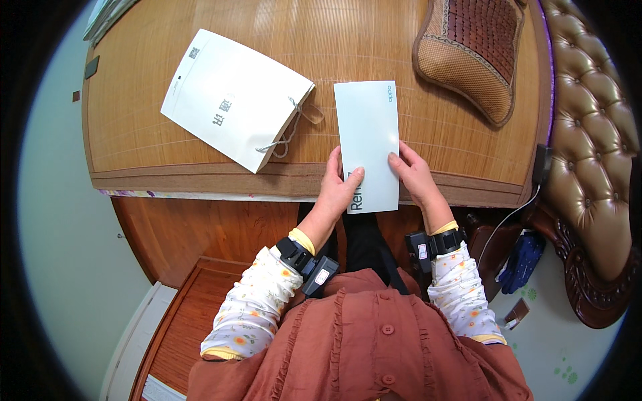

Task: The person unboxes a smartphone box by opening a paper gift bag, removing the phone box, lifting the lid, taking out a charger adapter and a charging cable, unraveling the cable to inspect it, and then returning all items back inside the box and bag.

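Between my two hands I hold a long, pale blue-white OPPO phone box [368, 135], its printed face up. My left hand [338, 185] grips the near left edge, the thumb lying on top over part of the dark lettering. On the right edge, my right hand [414, 173] has its thumb on the face and its fingers beneath. The box is above the near edge of the bed. To its left, a white paper carrier bag [230, 100] lies flat on the bamboo mat, its grey cord handles [283, 140] towards the box.
A bamboo sleeping mat [341, 30] covers the bed. A woven pillow [466, 65] lies at the far right, beside a tufted leather headboard [584, 125]. A black adapter [541, 164] with a white cable [501, 220] sits at the right corner. A small dark flat object [92, 67] lies at the left edge.
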Motion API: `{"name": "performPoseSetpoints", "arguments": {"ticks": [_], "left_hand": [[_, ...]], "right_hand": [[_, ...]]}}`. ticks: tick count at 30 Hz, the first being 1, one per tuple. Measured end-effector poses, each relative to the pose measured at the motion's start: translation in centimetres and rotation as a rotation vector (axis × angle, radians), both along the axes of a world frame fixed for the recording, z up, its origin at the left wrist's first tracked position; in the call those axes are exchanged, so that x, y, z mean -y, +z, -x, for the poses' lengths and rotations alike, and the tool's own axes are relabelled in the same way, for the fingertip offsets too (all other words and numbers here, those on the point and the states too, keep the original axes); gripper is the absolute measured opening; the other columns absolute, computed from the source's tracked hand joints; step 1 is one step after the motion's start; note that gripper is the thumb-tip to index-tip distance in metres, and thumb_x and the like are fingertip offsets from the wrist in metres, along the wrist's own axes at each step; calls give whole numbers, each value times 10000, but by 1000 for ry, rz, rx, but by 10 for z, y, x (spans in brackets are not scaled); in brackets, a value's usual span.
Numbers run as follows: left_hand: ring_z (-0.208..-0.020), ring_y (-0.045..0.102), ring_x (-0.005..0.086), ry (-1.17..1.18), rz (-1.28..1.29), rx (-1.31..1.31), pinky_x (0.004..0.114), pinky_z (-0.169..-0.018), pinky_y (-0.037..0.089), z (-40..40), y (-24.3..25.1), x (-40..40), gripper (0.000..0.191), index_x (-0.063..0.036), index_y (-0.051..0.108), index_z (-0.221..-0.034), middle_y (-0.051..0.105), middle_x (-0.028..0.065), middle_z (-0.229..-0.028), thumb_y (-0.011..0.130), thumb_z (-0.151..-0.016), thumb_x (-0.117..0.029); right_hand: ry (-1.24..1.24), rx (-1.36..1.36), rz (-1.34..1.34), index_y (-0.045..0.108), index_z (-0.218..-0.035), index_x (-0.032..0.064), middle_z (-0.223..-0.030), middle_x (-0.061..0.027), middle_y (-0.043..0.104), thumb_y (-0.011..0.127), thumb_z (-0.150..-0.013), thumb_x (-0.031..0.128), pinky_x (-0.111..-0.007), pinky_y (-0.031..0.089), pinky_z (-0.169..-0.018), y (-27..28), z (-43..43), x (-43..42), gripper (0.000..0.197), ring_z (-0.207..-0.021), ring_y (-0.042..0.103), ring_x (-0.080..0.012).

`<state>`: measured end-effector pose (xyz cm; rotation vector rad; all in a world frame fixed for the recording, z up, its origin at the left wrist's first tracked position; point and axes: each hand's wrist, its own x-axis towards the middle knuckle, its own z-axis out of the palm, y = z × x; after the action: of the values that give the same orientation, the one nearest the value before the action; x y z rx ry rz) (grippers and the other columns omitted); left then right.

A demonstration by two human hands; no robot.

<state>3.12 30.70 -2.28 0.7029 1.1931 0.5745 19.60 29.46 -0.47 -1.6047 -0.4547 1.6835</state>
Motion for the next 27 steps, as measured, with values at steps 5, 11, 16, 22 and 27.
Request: {"name": "performPoseSetpoints", "arguments": {"ticks": [5,11,16,22,27], "left_hand": [[-1130,360,237,-66,-75,-24,318,-917,314,-8,-11,5,661,38,104,-1277,326,208,-1237,510,-787,-141],[-1087,408,280,-55,-72,-68,340,-902,330,-10,-25,2,639,22,176,-1259,403,220,-1162,538,-762,-152],[-1010,475,261,-253,-208,-483,338,-829,391,-2,-45,-7,645,37,306,-1204,466,197,-1098,618,-696,-209],[-690,493,115,-29,69,-352,241,-642,451,13,-30,-29,700,18,338,-1222,505,77,-827,678,-670,-245],[-664,498,91,-145,-335,-486,208,-583,437,10,-8,-58,645,-12,300,-1251,521,87,-853,632,-723,-176]], "right_hand": [[37,-5,-21,270,-1249,-54,-1230,-164,391,522,-805,97,-282,333,-918,-6,-5,2,533,-1121,399,-196],[-28,0,-28,280,-1248,-45,-1203,-160,423,508,-807,83,-278,366,-886,-32,-8,13,512,-1068,450,-191],[152,350,-22,359,-1196,-51,-1112,-149,502,496,-818,148,-265,396,-830,-48,-2,9,449,-988,499,-173],[46,268,-29,387,-1178,-50,-1075,-138,524,482,-826,160,-260,395,-819,-45,0,14,421,-958,505,-162],[40,231,-35,391,-1173,-55,-1072,-132,523,482,-826,158,-254,391,-820,-47,-2,13,416,-960,500,-159]]}}
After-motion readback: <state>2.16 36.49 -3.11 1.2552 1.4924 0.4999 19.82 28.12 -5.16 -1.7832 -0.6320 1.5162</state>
